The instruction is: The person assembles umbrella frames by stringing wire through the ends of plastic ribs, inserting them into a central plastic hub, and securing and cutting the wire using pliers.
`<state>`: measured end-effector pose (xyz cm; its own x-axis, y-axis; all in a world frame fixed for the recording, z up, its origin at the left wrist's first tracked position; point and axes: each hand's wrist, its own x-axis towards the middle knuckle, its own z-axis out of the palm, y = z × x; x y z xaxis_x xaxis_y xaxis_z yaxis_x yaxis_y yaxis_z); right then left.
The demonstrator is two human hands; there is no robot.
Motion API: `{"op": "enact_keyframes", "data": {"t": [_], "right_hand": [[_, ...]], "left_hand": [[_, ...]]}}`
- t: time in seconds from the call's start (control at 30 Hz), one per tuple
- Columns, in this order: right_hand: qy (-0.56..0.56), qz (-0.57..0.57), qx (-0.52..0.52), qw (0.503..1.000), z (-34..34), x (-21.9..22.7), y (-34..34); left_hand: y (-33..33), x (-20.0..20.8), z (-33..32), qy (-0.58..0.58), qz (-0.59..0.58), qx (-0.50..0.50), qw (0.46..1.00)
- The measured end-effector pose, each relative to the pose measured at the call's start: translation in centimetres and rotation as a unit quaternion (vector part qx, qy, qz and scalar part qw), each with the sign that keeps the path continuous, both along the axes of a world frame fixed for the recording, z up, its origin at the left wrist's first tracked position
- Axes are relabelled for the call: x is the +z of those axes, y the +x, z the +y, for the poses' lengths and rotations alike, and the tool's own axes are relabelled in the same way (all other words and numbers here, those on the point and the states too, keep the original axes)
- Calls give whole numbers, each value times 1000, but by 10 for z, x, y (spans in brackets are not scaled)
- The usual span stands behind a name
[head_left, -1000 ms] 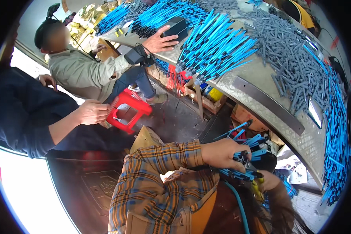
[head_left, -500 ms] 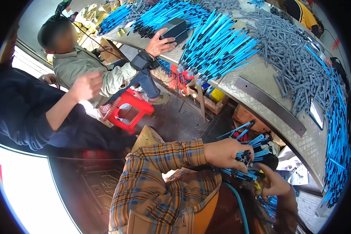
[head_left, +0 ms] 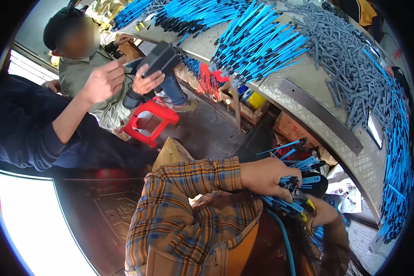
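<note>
My left hand [head_left: 267, 177] is closed around a bundle of blue plastic strips with black ends [head_left: 280, 204]. Some strips poke out past the fingers on the far side. In my right hand [head_left: 325, 214] is a pair of pliers with yellow-and-black handles [head_left: 310, 207]. Its metal head sits right against the black ends at my left fingers. Whether the jaws grip a strip is too small to tell. More blue strips [head_left: 312, 179] stick out just beyond both hands.
The patterned worktable [head_left: 303, 89] carries a fan of blue strips [head_left: 257, 46] and a heap of grey plastic pieces [head_left: 349, 55]. A dark metal bar [head_left: 319, 115] lies along its edge. One person holds a black box [head_left: 161, 57]; another's hand [head_left: 105, 83] is beside it. A red stool [head_left: 154, 122] stands left.
The pliers in my right hand have turned, so their handles show more clearly beside my left fingers. The other person's black box has moved left, away from the table, toward the second person's hand.
</note>
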<state>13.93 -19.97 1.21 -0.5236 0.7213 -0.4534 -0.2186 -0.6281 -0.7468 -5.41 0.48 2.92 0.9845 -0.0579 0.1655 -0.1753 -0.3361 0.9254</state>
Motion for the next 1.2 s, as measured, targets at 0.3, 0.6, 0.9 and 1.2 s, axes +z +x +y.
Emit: {"op": "enact_keyframes", "data": {"t": [0.3, 0.6, 0.9, 1.2], "right_hand": [[393, -559, -26, 730, 9, 36, -20], [-97, -93, 10, 991, -33, -37, 19], [202, -301, 21, 932, 11, 42, -15], [-188, -52, -3, 981, -10, -21, -2]], "left_hand": [[-4, 0, 0, -21, 17, 32, 999], [-4, 8, -8, 3, 19, -7, 1000], [-6, 5, -2, 10, 28, 9, 1000], [-2, 3, -2, 5, 10, -31, 999]]}}
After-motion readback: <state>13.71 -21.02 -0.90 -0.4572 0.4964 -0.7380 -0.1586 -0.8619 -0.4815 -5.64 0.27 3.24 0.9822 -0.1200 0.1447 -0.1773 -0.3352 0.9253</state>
